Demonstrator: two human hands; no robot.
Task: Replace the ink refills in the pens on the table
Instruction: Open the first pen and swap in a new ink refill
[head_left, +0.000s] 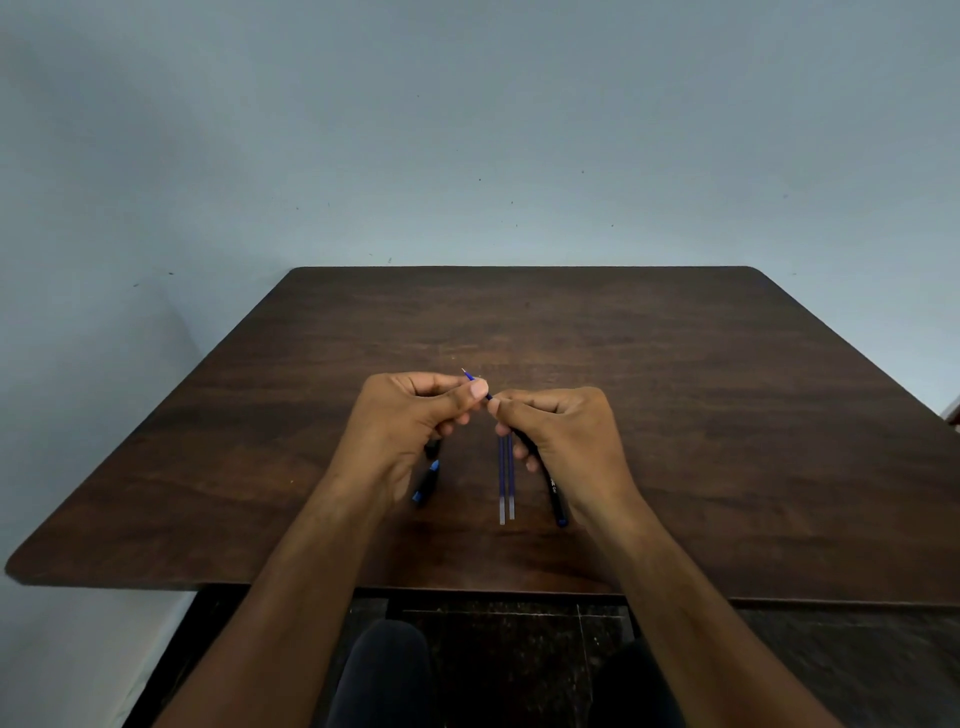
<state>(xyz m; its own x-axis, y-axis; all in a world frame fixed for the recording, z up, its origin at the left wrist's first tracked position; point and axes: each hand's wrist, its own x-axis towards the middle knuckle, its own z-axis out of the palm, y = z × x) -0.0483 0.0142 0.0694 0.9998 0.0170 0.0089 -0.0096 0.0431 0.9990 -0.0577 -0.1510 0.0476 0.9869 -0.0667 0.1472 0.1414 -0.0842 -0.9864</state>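
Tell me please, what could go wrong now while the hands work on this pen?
1. The left hand pinches the thin refill close to its tip; pulled at an angle to the pen barrel in the right hand, it might bend.
2. Two spare refills lie right under the hands, so a wrist could knock them away.
3. The pen cap beside the left wrist might roll.

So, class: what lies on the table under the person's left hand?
Below the left hand a black pen cap with a blue end lies on the table, with another small dark piece just above it. The hand covers the rest of that piece.
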